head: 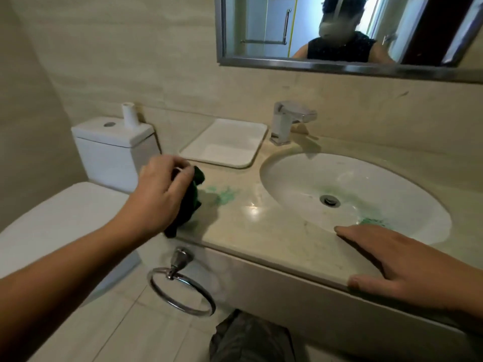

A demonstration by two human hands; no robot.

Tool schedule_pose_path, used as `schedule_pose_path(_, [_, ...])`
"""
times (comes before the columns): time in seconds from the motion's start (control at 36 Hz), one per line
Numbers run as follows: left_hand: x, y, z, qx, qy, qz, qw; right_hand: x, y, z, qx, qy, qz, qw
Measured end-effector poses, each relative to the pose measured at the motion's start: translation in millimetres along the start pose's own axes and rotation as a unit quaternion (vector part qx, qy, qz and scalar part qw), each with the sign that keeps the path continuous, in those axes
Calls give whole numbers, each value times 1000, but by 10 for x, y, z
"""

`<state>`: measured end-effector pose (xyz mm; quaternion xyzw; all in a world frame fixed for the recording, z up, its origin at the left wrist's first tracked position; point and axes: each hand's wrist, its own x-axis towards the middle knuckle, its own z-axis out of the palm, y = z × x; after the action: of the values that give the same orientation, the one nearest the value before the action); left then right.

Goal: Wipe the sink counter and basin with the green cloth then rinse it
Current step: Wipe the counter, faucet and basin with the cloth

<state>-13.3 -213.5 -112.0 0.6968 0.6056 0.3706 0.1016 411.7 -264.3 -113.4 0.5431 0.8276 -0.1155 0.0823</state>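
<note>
My left hand [159, 189] grips the dark green cloth [194, 194] at the left end of the beige stone counter [261, 231]; the cloth hangs down from my fingers and touches the counter near its edge. Green smears [224, 195] lie on the counter just right of the cloth. The white oval basin [366, 178] holds more green smears around the drain [329, 199] and at its near rim [373, 222]. My right hand [397, 262] rests flat on the counter's front edge, fingers spread, holding nothing. The chrome tap [290, 118] stands behind the basin; no water runs.
A white tray [224, 143] lies at the back left of the counter. To the left stands a toilet [78, 218] with a paper roll [130, 114] on its cistern. A chrome towel ring [180, 288] hangs under the counter. A mirror [339, 30] hangs above.
</note>
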Motion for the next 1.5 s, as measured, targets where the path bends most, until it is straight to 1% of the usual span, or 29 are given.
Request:
schedule_pose_path(0.03, [-46, -151, 24, 71, -77, 6, 995, 47, -42, -9, 0, -5, -4, 1000])
schedule_pose_path(0.06, [-77, -258, 34, 142, -148, 25, 978, 73, -74, -22, -2, -8, -8, 1000])
schedule_pose_path(0.08, [-84, -350, 31, 206, -190, 56, 958, 92, -98, -28, -4, -12, -13, 1000])
schedule_pose_path(0.14, [-16, -484, -5, 295, -200, 104, 928, 145, -128, -18, -8, -24, -18, 1000])
schedule_pose_path(0.19, [77, -524, 11, 324, -196, 105, 920, 175, -132, 9, -1, -31, -21, 999])
schedule_pose_path(0.28, [174, -513, 147, 254, -244, 19, 936, 225, -94, 49, 4, -40, -16, 999])
schedule_pose_path(0.33, [233, -455, 237, 224, -260, -6, 939, 252, -66, 80, 7, -45, -6, 999])
schedule_pose_path(0.39, [302, -360, 340, 220, -262, 2, 940, 251, -43, 138, -2, -17, -13, 1000])
schedule_pose_path(0.44, [365, -214, 485, 217, -270, 20, 938, 229, 20, 229, -15, 66, -45, 997])
schedule_pose_path(0.47, [385, -112, 581, 214, -276, 33, 936, 215, 41, 257, -11, 94, -55, 994])
schedule_pose_path(0.61, [387, 621, 1190, 161, -275, 125, 939, 181, -7, 210, 39, 109, -48, 992])
schedule_pose_path(0.67, [357, 873, 1435, 121, -257, 153, 947, 174, -20, 203, 40, 110, -42, 992])
schedule_pose_path(0.75, [402, 1055, 1491, 50, -225, 150, 962, 184, -23, 169, 39, 77, -35, 996])
schedule_pose_path(0.81, [471, 1043, 1225, 10, -174, 149, 973, 204, -26, 140, 34, 44, -32, 998])
schedule_pose_path(0.86, [516, 906, 817, -22, -101, 139, 985, 228, -15, 145, 25, 35, -32, 999])
schedule_pose_path(0.92, [517, 640, 406, -13, -50, 118, 992, 236, 27, 201, 22, 45, -29, 998])
schedule_pose_path(0.94, [497, 470, 240, 12, -44, 111, 993, 238, 46, 227, 15, 49, -29, 998])
schedule_pose_path(1.0, [435, 87, 14, 79, -69, 105, 989, 249, 99, 273, 2, 60, -34, 998])
schedule_pose_path(1.08, [268, -445, -65, 169, -177, 91, 965, 264, 132, 291, 3, 46, -32, 998])
schedule_pose_path(1.11, [209, -563, -31, 186, -210, 89, 956, 278, 134, 285, 10, 42, -34, 998])
schedule_pose_path(1.17, [145, -652, 70, 195, -238, 80, 948, 277, 94, 255, 21, 35, -26, 999])
schedule_pose_path(1.25, [155, -387, 317, 182, -263, 106, 941, 235, 2, 227, -7, 32, -7, 999])
schedule_pose_path(1.33, [160, 153, 713, 175, -269, 178, 930, 220, -48, 200, -27, 50, -6, 998])
schedule_pose_path(1.39, [147, 532, 1019, 165, -266, 223, 923, 204, -67, 170, -34, 28, 3, 999])
schedule_pose_path(1.44, [146, 864, 1274, 131, -275, 261, 916, 224, -50, 162, -33, 25, -4, 999])
schedule_pose_path(1.5, [153, 1091, 1427, 82, -281, 277, 915, 211, -7, 173, -21, 35, -11, 999])
